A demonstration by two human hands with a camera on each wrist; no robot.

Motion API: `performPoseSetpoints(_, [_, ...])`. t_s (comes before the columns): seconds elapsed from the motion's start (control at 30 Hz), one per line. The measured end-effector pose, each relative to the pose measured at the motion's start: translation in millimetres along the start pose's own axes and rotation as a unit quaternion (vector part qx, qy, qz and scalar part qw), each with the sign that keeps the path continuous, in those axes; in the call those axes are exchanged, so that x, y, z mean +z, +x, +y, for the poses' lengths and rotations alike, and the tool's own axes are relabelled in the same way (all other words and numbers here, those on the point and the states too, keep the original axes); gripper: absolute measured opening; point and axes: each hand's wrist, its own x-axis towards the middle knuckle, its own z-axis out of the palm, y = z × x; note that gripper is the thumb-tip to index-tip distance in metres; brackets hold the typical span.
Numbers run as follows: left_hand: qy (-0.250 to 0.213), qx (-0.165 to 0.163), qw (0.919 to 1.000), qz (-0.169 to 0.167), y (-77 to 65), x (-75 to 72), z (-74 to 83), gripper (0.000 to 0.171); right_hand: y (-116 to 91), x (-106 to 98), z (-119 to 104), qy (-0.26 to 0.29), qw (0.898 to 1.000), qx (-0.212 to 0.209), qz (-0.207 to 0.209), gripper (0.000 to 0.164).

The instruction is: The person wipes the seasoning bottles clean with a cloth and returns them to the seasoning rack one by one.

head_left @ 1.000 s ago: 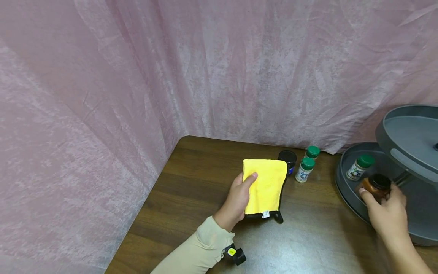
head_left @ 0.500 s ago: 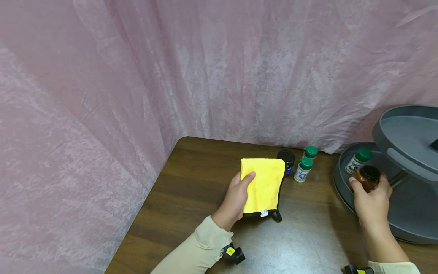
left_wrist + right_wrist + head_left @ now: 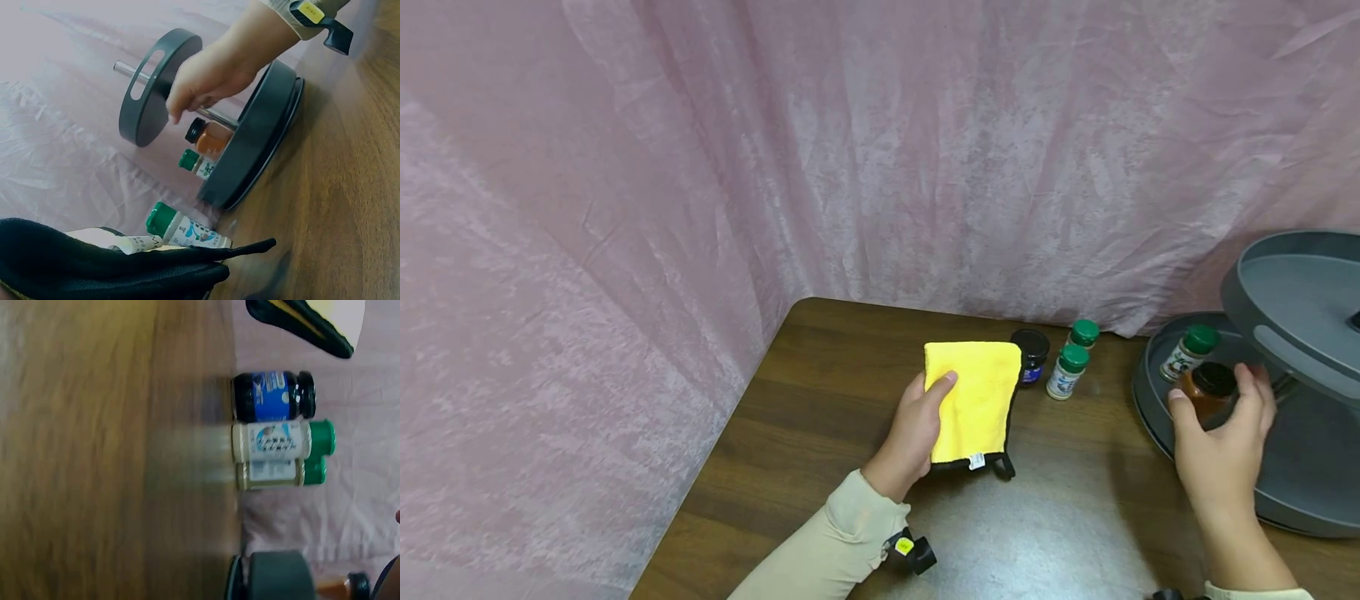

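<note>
Left hand (image 3: 916, 433)'s pinching the yellow cloth (image 3: 976, 404) by its left edge, prob so it's handy, right hand (image 3: 1221, 458), fingers apart, just beside the orange jar (image 3: 1202, 405).

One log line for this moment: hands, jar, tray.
left hand: grips yellow cloth | right hand: near brown jar, not gripping | brown jar: in lower tray, beside green-capped bottle

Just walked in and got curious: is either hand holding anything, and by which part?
The left hand holds the yellow cloth by its left edge, thumb on the front. The right hand holds nothing, fingers apart near the black-lidded jar.
</note>
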Motion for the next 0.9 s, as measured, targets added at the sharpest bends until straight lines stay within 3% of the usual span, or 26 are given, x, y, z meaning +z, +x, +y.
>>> performPoseSetpoints(0.1, [0.001, 0.001, 1.0000, 0.000, -0.1, 0.1, 0.2, 0.038, -9, 4, -9, 0.006, 0.998, -0.066, -0.003, 0.061])
performPoseSetpoints(0.23, [-0.001, 0.001, 1.0000, 0.001, 0.1, -0.1, -0.2, 0.038, -18, 14, -21, 0.000, 0.993, -0.104, -0.046, 0.052])
performPoseSetpoints(0.33, [-0.003, 0.003, 1.0000, 0.002, 1.1, -1.0, -0.3, 0.038, -20, 24, -26, -0.009, 0.991, -0.094, -0.094, 0.054])
performPoseSetpoints(0.57, [-0.006, 0.001, 1.0000, -0.001, 1.7, -2.0, 0.0, 0.039, -13, 49, -26, -0.015, 0.981, -0.026, -0.193, 0.065])
performPoseSetpoints(0.9, [-0.008, 0.005, 0.9999, 0.007, 2.9, -3.6, -1.0, 0.038, -1, 73, -22, -0.038, 0.965, 0.027, -0.260, 0.076])
